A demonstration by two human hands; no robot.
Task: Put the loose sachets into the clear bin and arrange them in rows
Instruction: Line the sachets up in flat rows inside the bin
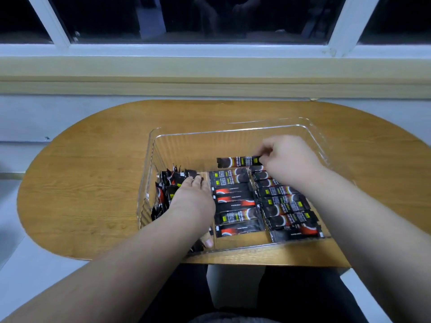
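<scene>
On the wooden table point(93, 159), right fingers point(264, 151) pinch a sachet point(238, 161) inside the clear bin point(151, 159); left-hand point(190, 199) grip unclear.

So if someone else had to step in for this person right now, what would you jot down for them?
Right hand: pinching one sachet by its end, above the bin's bare far half.
Left hand: resting on the jumbled sachets at the left side of the clear bin.
Done: two flat rows laid side by side, middle and right.
Left: place the held sachet, then sort the left jumble into rows. No sachets visible on the table.
</scene>
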